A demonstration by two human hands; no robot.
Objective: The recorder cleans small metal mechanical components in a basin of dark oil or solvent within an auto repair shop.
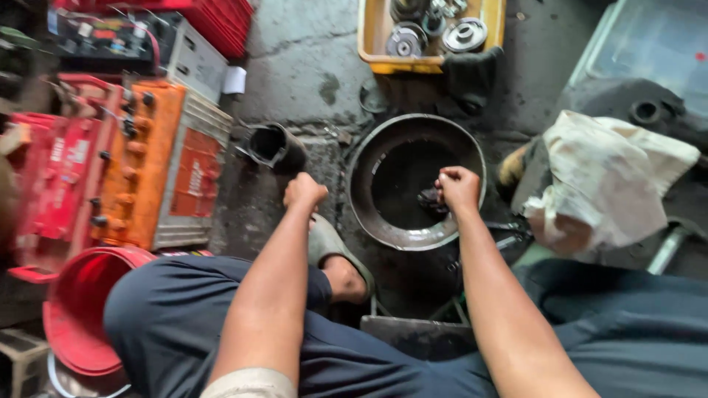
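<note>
Right hand (458, 186): closed on a small dark part (430, 199) over the pan (383, 230).
Left hand (304, 191): fisted, contents hidden.
Handling: part judged rigid, oily, slippery; best pinched firmly by its edges.

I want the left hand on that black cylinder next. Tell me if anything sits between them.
Nothing visible does. The left hand, closed in a fist, hovers just right of the black open-ended cylinder lying on the grimy concrete floor; only bare floor separates them.

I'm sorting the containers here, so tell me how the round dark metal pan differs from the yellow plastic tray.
The round dark metal pan is circular, greasy and nearly empty; the right hand holds a small dark part over it. The yellow plastic tray is rectangular, bright and filled with metal discs, untouched. Both sit open on the concrete floor.
</note>
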